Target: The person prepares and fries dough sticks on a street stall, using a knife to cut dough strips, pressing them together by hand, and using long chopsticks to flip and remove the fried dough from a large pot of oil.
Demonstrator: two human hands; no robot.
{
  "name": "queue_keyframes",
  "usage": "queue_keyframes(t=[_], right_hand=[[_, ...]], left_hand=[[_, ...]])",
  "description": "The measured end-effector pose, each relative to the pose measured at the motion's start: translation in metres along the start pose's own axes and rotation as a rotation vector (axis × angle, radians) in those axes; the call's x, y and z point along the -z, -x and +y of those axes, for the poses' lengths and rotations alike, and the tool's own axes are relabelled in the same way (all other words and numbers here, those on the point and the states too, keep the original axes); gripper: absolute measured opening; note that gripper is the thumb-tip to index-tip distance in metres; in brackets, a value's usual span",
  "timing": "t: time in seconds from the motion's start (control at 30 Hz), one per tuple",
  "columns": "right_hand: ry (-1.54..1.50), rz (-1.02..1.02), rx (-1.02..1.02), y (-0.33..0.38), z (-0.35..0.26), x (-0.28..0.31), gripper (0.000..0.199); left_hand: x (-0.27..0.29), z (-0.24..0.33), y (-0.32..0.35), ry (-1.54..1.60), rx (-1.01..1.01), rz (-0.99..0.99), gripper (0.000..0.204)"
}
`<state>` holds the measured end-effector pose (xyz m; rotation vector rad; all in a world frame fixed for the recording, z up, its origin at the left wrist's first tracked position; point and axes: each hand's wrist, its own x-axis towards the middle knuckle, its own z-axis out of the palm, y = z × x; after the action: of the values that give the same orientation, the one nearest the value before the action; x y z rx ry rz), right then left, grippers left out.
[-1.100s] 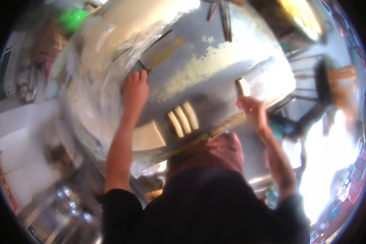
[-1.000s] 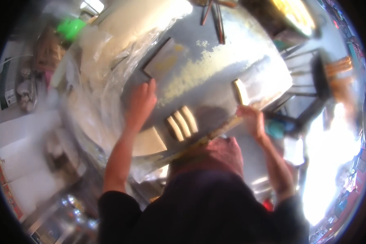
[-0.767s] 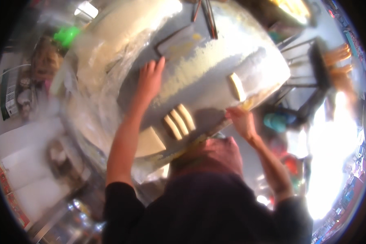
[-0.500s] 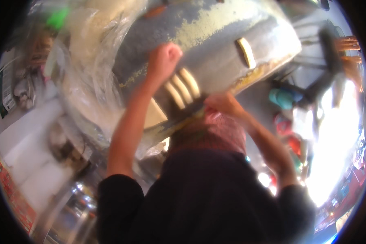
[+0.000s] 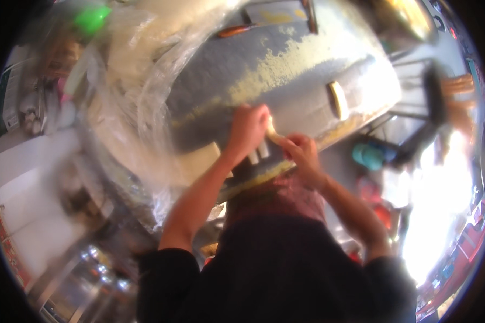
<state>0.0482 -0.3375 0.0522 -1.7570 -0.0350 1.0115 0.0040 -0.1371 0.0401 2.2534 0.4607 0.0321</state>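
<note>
A pale dough strip (image 5: 275, 133) stretches between my two hands above the metal worktop. Closed fingers of my left hand (image 5: 248, 130) grip its far end. At its nearer end, my right hand (image 5: 302, 152) pinches it. Below and partly behind the hands lie other short dough strips (image 5: 262, 149), their far ends hidden. Farther right, a separate pale dough strip (image 5: 338, 100) rests by itself on the worktop. Left of my left forearm lies a flat pale slab of dough (image 5: 198, 163), partly next to clear plastic sheeting.
The grey worktop (image 5: 215, 70) carries a yellowish-white powdery smear. Clear plastic sheeting (image 5: 156, 97) covers a pale mass on the left. A brown-handled tool (image 5: 234, 31) lies at the far edge. A dark-framed stand (image 5: 434, 97) and turquoise object (image 5: 369, 155) are at right.
My left hand has come nearer and to the right, toward my right hand. One of the grouped dough strips is now lifted and held between both hands. The view has shifted slightly.
</note>
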Motion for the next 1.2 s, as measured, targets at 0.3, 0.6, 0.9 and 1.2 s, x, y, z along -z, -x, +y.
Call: queue_keyframes(t=[0.3, 0.6, 0.9, 1.2], right_hand=[[0.096, 0.057, 0.497, -0.132, -0.119, 0.009, 0.02], [0.169, -0.151, 0.303, -0.157, -0.086, -0.019, 0.017], [-0.008, -0.342, -0.409, -0.01, 0.029, -0.017, 0.032], [0.273, -0.007, -0.005, 0.003, -0.014, -0.027, 0.027]], left_hand=[[0.08, -0.034, -0.084, 1.171, 0.291, 0.364, 0.023], [0.068, -0.098, -0.051, 0.147, 0.165, 0.487, 0.016], [0.015, -0.05, 0.026, -0.017, -0.089, 0.063, 0.015], [0.009, -0.028, 0.037, 0.167, 0.037, 0.074, 0.01]])
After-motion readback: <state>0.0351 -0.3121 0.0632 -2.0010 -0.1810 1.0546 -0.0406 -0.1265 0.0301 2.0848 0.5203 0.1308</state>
